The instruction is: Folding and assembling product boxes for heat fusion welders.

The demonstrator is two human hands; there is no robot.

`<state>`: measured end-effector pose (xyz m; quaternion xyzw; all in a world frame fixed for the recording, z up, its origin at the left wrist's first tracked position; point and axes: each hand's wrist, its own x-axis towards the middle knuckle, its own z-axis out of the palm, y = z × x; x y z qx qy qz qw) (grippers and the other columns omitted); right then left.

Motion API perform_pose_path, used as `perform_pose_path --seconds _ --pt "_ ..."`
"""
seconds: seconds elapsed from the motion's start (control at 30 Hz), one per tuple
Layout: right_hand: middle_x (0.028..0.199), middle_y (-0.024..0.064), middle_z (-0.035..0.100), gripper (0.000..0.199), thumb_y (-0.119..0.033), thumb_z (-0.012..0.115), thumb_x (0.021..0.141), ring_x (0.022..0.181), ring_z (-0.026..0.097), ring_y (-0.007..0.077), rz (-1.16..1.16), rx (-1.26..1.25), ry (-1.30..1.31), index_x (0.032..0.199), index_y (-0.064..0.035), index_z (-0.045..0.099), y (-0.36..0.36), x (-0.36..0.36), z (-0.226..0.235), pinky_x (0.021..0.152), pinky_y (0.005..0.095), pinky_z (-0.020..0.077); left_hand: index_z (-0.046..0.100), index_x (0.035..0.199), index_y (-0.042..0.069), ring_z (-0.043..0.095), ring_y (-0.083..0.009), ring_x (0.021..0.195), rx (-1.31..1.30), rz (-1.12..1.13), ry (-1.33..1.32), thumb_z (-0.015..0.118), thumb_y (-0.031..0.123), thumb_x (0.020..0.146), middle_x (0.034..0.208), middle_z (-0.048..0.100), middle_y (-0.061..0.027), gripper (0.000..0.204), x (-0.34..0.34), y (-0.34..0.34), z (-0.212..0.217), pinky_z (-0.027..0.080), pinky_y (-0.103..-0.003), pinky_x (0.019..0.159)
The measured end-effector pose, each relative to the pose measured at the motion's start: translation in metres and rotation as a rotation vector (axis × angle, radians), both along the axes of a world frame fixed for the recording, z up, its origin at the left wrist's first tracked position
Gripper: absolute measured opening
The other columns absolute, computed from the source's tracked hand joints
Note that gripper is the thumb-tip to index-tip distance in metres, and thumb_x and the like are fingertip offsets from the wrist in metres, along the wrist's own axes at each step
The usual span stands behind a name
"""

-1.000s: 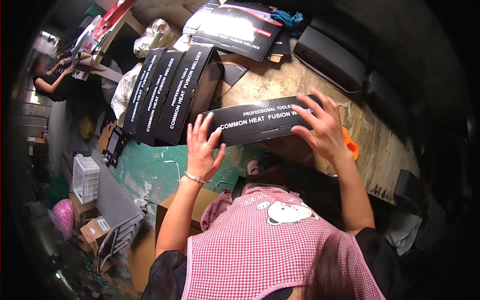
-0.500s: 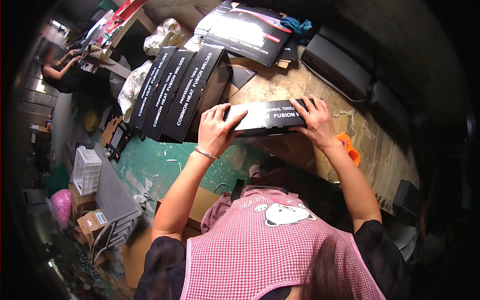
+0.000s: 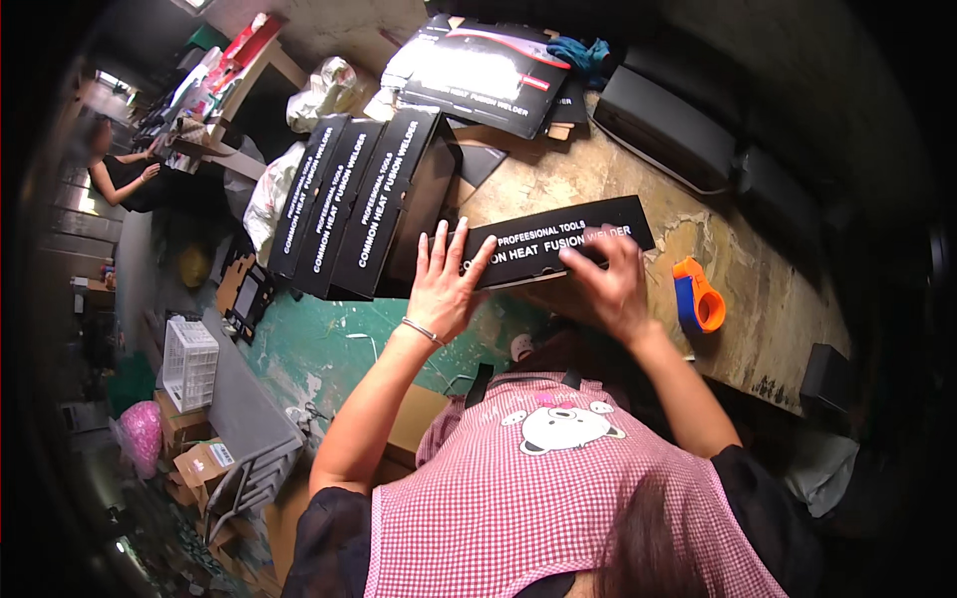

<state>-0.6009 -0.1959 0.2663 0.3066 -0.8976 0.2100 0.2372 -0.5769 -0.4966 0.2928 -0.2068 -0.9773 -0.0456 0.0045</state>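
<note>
A long black carton (image 3: 558, 244) with white lettering lies flat on the worn wooden workbench (image 3: 758, 289), near its front edge and straight ahead of the person in the red-checked apron. The left hand (image 3: 446, 284) rests at the carton's left end with its fingers spread wide and flat, pressing against the box rather than curling around it. The right hand (image 3: 608, 284) lies on the carton's front side toward its middle, fingers bent down over the face; whether they grip an edge or only press cannot be told. Just right of the carton, an orange and blue tape dispenser (image 3: 698, 296) sits on the bench. Left of the carton, three matching black boxes (image 3: 364, 199) stand close together, side by side, leaning at the bench's end. Beyond the carton, a stack of flattened black cartons (image 3: 488, 75) lies on the far part of the bench, with a dark grey machine (image 3: 663, 125) to the carton's far right. Well to the left of the carton, below the bench, a white plastic crate (image 3: 189, 364) stands on the floor.
</note>
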Motion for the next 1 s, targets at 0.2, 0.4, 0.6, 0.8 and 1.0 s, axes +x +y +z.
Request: perform_pose_path --seconds 0.2,0.4,0.6,0.8,1.0 --pt "0.059 0.0006 0.061 0.011 -0.016 0.074 0.093 0.045 0.057 0.0105 -0.338 -0.775 -0.867 0.093 -0.0052 0.07 -0.051 0.039 0.023 0.046 0.0283 0.042 0.024 0.158 0.001 0.012 -0.0462 0.154 0.167 -0.089 -0.058 0.081 0.055 0.071 0.163 0.016 -0.0326 0.118 -0.028 0.059 0.008 0.009 -0.058 0.124" --pt "0.067 0.0081 0.07 0.017 -0.014 0.069 0.097 0.057 0.069 0.0139 -0.373 -1.014 -1.029 0.097 0.0029 0.066 -0.057 0.019 0.011 0.05 0.0254 0.0522 0.029 0.16 0.03 0.022 -0.0459 0.15 0.151 -0.041 0.067 0.078 0.048 0.075 0.163 0.022 -0.0268 0.1 -0.041 0.079 0.0 0.014 -0.065 0.12" --pt "0.106 0.017 0.071 0.029 -0.02 0.048 0.108 0.086 0.075 0.0259 -0.361 -1.22 -1.091 0.131 -0.0017 0.051 -0.011 0.059 -0.013 0.078 0.033 0.0602 0.043 0.151 0.045 0.043 -0.0384 0.136 0.173 -0.006 0.14 0.079 0.042 0.078 0.148 0.044 -0.0206 0.082 -0.03 0.076 0.001 0.025 -0.06 0.115" --pt "0.134 0.0126 0.061 0.061 -0.052 0.039 0.107 0.115 0.065 0.0281 -0.372 -1.559 -1.571 0.149 -0.0068 0.04 -0.016 0.055 -0.061 0.096 0.0455 0.0549 0.05 0.146 0.042 0.043 -0.0353 0.131 0.359 0.102 0.096 0.086 0.039 0.068 0.14 0.047 -0.0169 0.086 -0.009 0.087 0.036 0.027 -0.053 0.11" --pt "0.142 0.0107 0.056 0.072 -0.063 0.03 0.105 0.124 0.059 0.0238 -0.168 -1.379 -1.713 0.155 -0.0116 0.034 -0.077 -0.02 -0.068 0.1 0.0393 0.0511 0.041 0.153 0.012 0.047 -0.0363 0.115 0.367 0.405 0.062 0.083 0.036 0.061 0.123 0.049 -0.0195 0.104 -0.042 0.056 0.051 0.036 -0.047 0.099"
